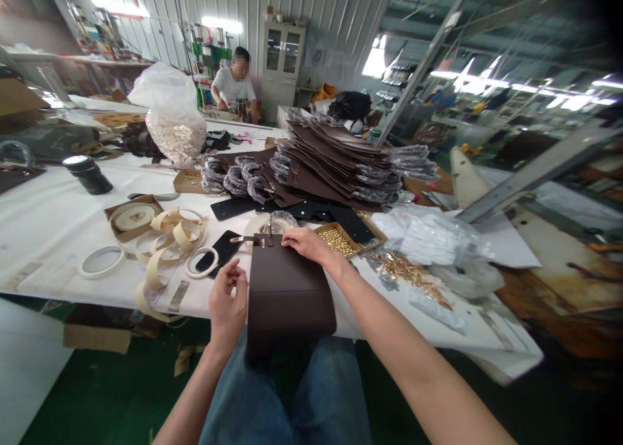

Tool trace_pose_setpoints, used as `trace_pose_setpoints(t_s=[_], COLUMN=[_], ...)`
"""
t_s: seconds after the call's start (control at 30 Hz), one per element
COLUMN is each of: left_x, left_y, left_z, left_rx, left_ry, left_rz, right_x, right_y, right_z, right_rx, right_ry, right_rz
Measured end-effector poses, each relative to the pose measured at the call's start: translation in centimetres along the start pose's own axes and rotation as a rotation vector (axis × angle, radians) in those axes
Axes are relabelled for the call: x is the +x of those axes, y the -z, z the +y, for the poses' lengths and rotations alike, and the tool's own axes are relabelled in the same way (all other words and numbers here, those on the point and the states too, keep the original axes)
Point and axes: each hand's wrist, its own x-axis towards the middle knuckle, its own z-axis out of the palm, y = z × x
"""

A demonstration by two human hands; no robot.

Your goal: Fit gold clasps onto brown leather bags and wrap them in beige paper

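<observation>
A dark brown leather bag panel (289, 289) hangs over the table's front edge toward my lap. A plastic-wrapped handle (283, 218) arches above its top edge, and a strap with a gold-coloured metal end (237, 239) sticks out to the left. My right hand (304, 242) is closed at the panel's top edge beside the handle's right foot; its fingertips partly hide what they pinch. Left of the panel, my left hand (228, 299) is raised with loosely bent fingers apart, holding nothing visible. A black phone (224, 250) lies just beyond it, partly under a tape roll (201, 262).
Stacked brown panels (331, 153) with wrapped handles stand behind. On the right are a box of gold-coloured studs (335, 240), loose metal pieces (409, 273) and plastic bags (418, 234). Coiled cream tape (170, 237) and a black jar (87, 174) lie left. A person (236, 85) sits beyond.
</observation>
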Motion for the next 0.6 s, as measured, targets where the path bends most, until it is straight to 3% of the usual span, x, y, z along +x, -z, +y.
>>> trace_pose_setpoints(t_s=[0.13, 0.3, 0.37, 0.47, 0.53, 0.6], left_x=[-5.3, -10.0, -11.3, -12.7, -13.1, -13.0], left_y=[3.3, 5.3, 6.1, 7.0, 6.7, 5.7], left_z=[-2.1, -4.2, -5.1, -6.9, -7.9, -7.9], left_rx=[0.064, 0.072, 0.111, 0.188, 0.188, 0.136], left_ry=[0.116, 0.245, 0.238, 0.209, 0.221, 0.24], left_rz=[0.08, 0.018, -0.006, -0.052, -0.109, -0.174], right_x=[0.1, 0.1, -1.8, -6.5, -9.6, -11.8], right_y=[-0.6, -0.7, -0.5, -0.6, -0.8, -0.7], right_z=[-0.4, -2.9, -4.7, -7.0, -7.7, -8.2], right_rx=[0.048, 0.047, 0.085, -0.023, -0.125, -0.031], right_ry=[-0.137, -0.213, -0.281, -0.613, -0.883, -1.021], right_rz=[0.12, 0.204, 0.344, 0.671, 0.619, 0.469])
